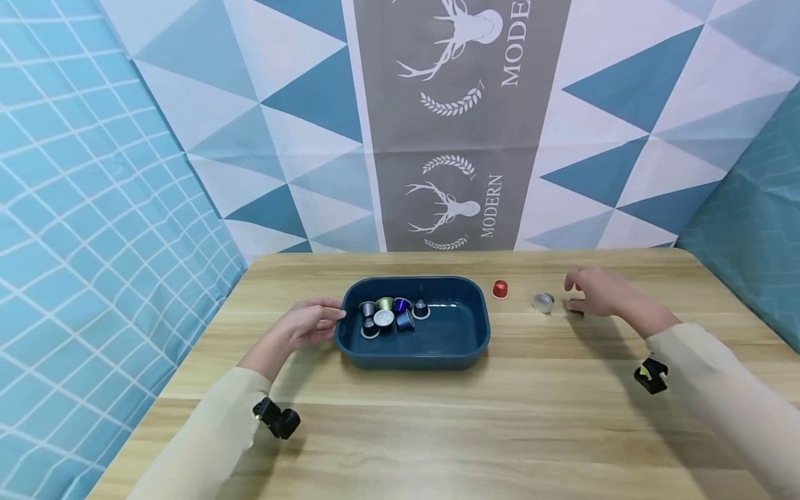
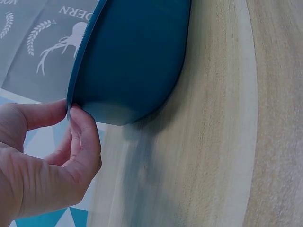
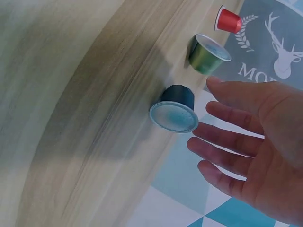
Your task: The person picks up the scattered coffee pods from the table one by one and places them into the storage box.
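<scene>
A dark blue bin [image 1: 412, 362] stands on the table with several coffee capsules in its left half. My left hand [image 1: 304, 321] pinches the bin's left rim between thumb and fingers, as the left wrist view shows on the bin [image 2: 132, 56] with the hand [image 2: 52, 161]. At the right, my right hand [image 1: 598, 292] is spread beside a dark capsule [image 1: 576, 306]. In the right wrist view the fingers of this hand [image 3: 255, 142] are slightly bent near the dark capsule [image 3: 177, 111], with nothing held.
Between bin and right hand lie a red capsule [image 1: 500, 289] and a silver-faced capsule [image 1: 543, 303], whose side looks green in the right wrist view [image 3: 206, 56]. The wooden table [image 1: 437, 430] meets a patterned cloth [image 1: 325, 139] at its back edge.
</scene>
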A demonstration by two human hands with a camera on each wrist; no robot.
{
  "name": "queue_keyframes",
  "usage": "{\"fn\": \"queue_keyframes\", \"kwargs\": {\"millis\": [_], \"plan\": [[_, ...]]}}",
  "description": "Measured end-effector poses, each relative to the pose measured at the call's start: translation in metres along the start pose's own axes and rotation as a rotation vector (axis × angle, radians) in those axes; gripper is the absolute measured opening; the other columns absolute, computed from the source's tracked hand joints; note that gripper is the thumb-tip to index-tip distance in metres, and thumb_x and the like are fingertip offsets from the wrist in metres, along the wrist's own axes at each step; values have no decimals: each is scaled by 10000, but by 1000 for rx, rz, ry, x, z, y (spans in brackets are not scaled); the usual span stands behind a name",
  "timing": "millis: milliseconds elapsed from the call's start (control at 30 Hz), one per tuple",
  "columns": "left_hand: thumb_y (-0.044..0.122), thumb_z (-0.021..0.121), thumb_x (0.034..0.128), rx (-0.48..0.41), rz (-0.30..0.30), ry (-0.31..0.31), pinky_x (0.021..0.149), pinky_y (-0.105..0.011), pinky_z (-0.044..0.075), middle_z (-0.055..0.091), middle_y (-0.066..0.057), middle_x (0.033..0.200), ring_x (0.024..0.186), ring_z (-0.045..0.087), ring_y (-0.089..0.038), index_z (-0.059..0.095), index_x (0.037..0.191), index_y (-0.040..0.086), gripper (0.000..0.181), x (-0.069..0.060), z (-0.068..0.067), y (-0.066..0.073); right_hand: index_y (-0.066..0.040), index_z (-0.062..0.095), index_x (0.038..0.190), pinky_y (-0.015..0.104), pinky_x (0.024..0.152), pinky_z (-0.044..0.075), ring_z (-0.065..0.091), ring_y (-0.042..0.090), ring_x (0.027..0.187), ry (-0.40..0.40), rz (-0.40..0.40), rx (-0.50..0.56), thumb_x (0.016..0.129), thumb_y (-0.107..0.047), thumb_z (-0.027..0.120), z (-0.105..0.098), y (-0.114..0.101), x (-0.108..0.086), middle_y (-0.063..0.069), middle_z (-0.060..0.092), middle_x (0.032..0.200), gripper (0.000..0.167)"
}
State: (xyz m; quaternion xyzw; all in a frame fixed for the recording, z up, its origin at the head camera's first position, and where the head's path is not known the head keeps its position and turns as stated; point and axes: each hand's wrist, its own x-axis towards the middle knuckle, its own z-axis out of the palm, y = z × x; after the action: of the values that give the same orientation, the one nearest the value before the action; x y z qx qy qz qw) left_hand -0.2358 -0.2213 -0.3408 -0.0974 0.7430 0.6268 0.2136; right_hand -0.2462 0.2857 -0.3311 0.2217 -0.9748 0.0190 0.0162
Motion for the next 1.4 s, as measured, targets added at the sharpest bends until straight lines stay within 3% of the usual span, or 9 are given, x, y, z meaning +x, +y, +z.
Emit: {"fn": "queue_keyframes", "kwargs": {"millis": [567, 833, 1400], "plan": [[86, 587, 932, -11, -16, -15, 583, -154, 498, 529, 93, 656, 536, 444, -11, 446, 1319, 20, 418, 1, -2, -1, -27, 659, 961, 400, 637, 505, 587, 186, 713, -60, 30, 17, 812, -130, 742, 13, 2, 0, 81, 649, 813, 199], [77, 560, 944, -22, -6, -55, 568, -149, 481, 460, 92, 598, 500, 386, -15, 424, 1303, 12, 389, 2, -2, 1, -63, 659, 879, 392, 632, 515, 597, 183, 708, -39, -21, 42, 790, -93, 754, 18, 5, -2, 61, 655, 807, 133], [76, 574, 934, -5, 7, -50, 593, -157, 494, 521, 94, 648, 550, 449, -10, 449, 1292, 7, 386, 3, -3, 2, -21, 650, 906, 399, 647, 509, 600, 195, 727, -9, -40, 83, 780, -78, 744, 11, 8, -6, 84, 652, 826, 167]]}}
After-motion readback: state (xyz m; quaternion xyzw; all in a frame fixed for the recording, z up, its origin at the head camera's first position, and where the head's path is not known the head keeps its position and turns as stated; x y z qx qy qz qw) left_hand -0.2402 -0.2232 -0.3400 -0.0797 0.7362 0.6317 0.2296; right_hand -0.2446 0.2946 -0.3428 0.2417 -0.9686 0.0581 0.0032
